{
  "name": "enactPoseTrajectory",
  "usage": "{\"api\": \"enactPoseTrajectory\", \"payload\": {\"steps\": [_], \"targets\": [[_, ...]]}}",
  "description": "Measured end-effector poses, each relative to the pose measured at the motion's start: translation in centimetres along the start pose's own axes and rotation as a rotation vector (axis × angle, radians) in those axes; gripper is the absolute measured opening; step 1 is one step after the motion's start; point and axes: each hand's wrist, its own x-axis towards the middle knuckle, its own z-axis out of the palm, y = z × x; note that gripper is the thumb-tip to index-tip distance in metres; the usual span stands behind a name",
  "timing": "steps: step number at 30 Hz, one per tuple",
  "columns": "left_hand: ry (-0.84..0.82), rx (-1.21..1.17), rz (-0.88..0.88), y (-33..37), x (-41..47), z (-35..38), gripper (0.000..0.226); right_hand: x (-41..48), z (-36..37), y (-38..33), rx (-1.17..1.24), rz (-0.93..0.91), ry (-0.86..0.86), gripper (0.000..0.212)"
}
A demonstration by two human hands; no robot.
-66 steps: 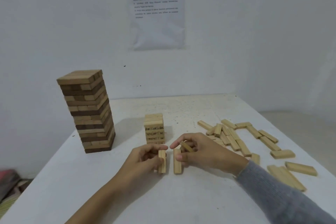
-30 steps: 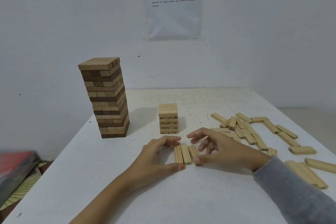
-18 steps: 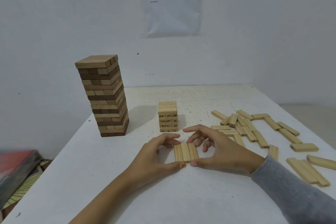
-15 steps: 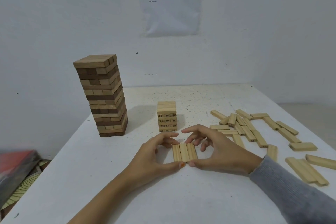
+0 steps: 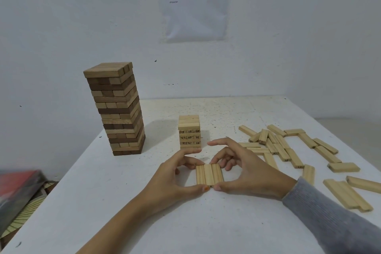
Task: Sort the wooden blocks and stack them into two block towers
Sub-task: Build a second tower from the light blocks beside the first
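If the row of 3 blocks (image 5: 209, 174) is lifted with uneven pressure, the middle one could slip out, and a skewed landing could jolt the short pale tower (image 5: 189, 132) just behind. The row lies flat on the bench (image 5: 144, 222). The left hand (image 5: 175, 175) and right hand (image 5: 247, 171) curl round it, thumbs pinching its near ends, fingers at its far ends.

A grey knitted sleeve (image 5: 334, 220) ends just behind the right hand (image 5: 247, 173); the left forearm (image 5: 123, 220) is bare.
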Motion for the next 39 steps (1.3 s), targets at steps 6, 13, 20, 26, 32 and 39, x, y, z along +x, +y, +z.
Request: {"api": "enactPoseTrajectory", "payload": {"steps": [6, 13, 20, 26, 32, 39], "targets": [[0.003, 0.003, -0.001, 0.1, 0.1, 0.0, 0.070, -0.1, -0.1, 0.0, 0.002, -0.012, 0.009, 0.090], [-0.002, 0.000, 0.004, -0.1, 0.0, 0.0, 0.069, -0.1, 0.2, 0.1, -0.038, -0.002, 0.015, 0.080], [0.000, 0.014, 0.012, -0.1, -0.1, -0.1, 0.069, -0.2, 0.1, -0.4, -0.035, -0.009, 0.017, 0.077], [0.025, 0.022, 0.043, 0.2, -0.3, -0.1, 0.070, -0.4, 0.0, -0.9, -0.026, -0.021, 0.020, 0.075], [0.078, 0.051, 0.109, 0.5, -0.7, -0.5, 0.069, -0.5, -0.3, -1.6, -0.016, -0.062, 0.044, 0.070], [0.135, 0.073, 0.174, 1.1, -0.4, -1.2, 0.070, 0.0, -1.4, -3.0, -0.054, -0.152, 0.073, 0.066]]}}
